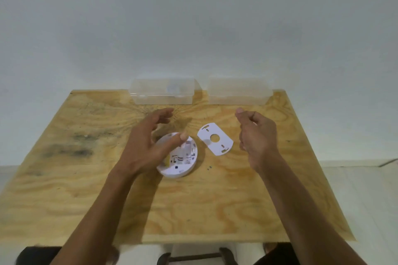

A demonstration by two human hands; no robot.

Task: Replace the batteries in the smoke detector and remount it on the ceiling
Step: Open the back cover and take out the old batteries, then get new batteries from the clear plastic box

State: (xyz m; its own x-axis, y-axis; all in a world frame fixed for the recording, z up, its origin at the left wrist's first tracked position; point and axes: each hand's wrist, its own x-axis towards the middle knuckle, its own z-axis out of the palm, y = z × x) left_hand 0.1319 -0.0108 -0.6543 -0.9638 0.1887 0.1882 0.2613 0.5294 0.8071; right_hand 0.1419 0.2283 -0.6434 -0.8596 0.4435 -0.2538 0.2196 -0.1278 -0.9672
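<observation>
Head view. A plywood counter [215, 200] carries the smoke detector [183, 161], which lies back-side up just left of centre with its battery bay and inner parts exposed. Its white mounting plate [215, 139] lies separately at 2 o'clock from the detector, near it but not touching. Two small dark specks, possibly screws [209, 167], lie at 3 o'clock from the detector; they are too small to identify. At 12 o'clock, along the far edge, stand two clear plastic boxes: the left box [162, 94] and the right box [239, 92]; their contents cannot be made out.

The left hand [148, 142] hovers over the detector's 9 o'clock side, its fingers [165, 114] spread and relaxed, the thumb reaching over the open bay; it grips nothing that can be seen. The right hand [257, 133] hangs above the counter at 3 o'clock from the plate, fingers loosely curled toward the thumb. Whether it pinches a small item cannot be told.

Judged risks: the detector is unrestrained, so pressing a battery into the bay could slide or tip it. A cell seated with reversed polarity would leave the unit dead. The small specks could roll off or be brushed away by a forearm. Forcing the plate on misaligned could strain its slots.
</observation>
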